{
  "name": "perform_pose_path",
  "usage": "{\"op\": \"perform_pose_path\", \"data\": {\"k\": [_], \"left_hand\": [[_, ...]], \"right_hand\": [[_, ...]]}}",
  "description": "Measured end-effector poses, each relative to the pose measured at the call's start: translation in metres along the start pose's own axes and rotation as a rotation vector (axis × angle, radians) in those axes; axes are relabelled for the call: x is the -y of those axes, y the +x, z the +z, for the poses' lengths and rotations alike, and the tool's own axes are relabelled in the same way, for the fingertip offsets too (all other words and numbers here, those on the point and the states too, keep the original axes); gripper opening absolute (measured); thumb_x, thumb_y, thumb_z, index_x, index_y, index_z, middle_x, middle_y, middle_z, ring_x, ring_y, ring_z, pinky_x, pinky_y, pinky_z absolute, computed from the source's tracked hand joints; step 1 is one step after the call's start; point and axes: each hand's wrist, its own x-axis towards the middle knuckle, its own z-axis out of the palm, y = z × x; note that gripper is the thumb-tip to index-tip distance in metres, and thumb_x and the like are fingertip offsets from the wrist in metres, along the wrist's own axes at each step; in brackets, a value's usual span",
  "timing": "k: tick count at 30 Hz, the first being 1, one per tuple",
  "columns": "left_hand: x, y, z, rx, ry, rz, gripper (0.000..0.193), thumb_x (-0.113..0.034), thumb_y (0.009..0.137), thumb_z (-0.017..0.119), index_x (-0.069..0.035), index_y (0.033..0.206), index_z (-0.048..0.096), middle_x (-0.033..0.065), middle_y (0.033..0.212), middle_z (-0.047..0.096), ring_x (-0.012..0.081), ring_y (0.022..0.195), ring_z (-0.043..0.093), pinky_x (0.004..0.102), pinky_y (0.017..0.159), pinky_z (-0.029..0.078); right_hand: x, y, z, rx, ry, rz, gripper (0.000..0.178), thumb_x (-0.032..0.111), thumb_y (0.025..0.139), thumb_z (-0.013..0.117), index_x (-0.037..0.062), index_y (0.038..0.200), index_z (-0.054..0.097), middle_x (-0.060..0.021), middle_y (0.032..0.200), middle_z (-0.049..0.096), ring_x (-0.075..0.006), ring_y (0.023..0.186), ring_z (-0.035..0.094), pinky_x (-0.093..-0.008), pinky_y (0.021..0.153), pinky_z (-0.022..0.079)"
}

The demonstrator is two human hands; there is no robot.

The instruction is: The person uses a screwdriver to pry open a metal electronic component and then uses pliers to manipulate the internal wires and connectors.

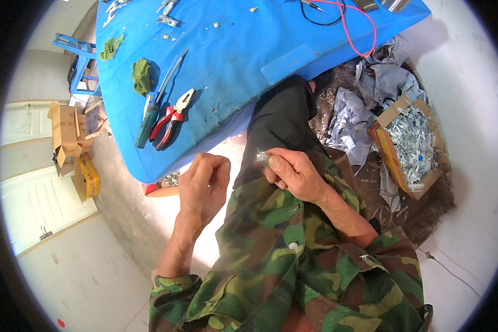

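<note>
In front of my body, above my lap, my right hand (297, 176) pinches a small shiny, pale wispy piece (262, 157) between thumb and fingers; its exact kind is too small to tell. My left hand (203, 185) is raised to the left of it, fingers curled together, and whatever they may hold is hidden. The two hands are apart. Beyond them, on the blue-covered table (232, 61), lie pliers (173, 119) with red and black handles. Beside these rests a screwdriver (148, 123) with a dark green handle, against another slim tool.
Green cloth scraps (141, 76) and small metal parts (167, 21) are on the table, with a pink-red cable (346, 27) at its far right. To my right stands a carton (412, 146) full of silvery pieces, near crumpled grey sheeting (348, 119). Cardboard boxes (66, 130) stand left.
</note>
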Motion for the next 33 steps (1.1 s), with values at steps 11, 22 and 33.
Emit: {"op": "perform_pose_path", "data": {"k": [11,22,33], "left_hand": [[-0.024,0.003,0.015,0.067,-0.117,0.007,0.016,0.002,0.087,0.074,-0.001,0.102,0.072,0.0105,0.096,0.073,0.0188,0.071,0.072,0.0296,0.06,0.058],[-0.022,0.009,0.01,0.126,0.142,0.184,0.011,0.0,0.088,0.075,-0.001,0.099,0.072,0.013,0.095,0.074,0.0265,0.077,0.074,0.034,0.065,0.059],[-0.003,0.005,0.011,0.269,0.259,0.311,0.017,-0.001,0.084,0.071,-0.004,0.094,0.057,0.0083,0.081,0.058,0.0277,0.07,0.066,0.0389,0.056,0.052]], "right_hand": [[0.006,0.002,0.008,0.016,-0.064,-0.033,0.031,0.025,0.11,0.051,-0.0027,0.114,0.063,0.0015,0.08,0.059,-0.0067,0.071,0.05,-0.0247,0.063,0.043],[0.003,0.004,0.011,-0.02,-0.241,-0.094,0.023,0.014,0.106,0.058,-0.0061,0.113,0.064,-0.0049,0.073,0.059,-0.0095,0.069,0.052,-0.0288,0.063,0.046],[-0.002,0.007,0.01,-0.004,-0.389,-0.074,0.019,0.012,0.102,0.061,-0.0048,0.109,0.067,-0.0189,0.077,0.066,-0.0229,0.067,0.065,-0.0362,0.065,0.05]]}}
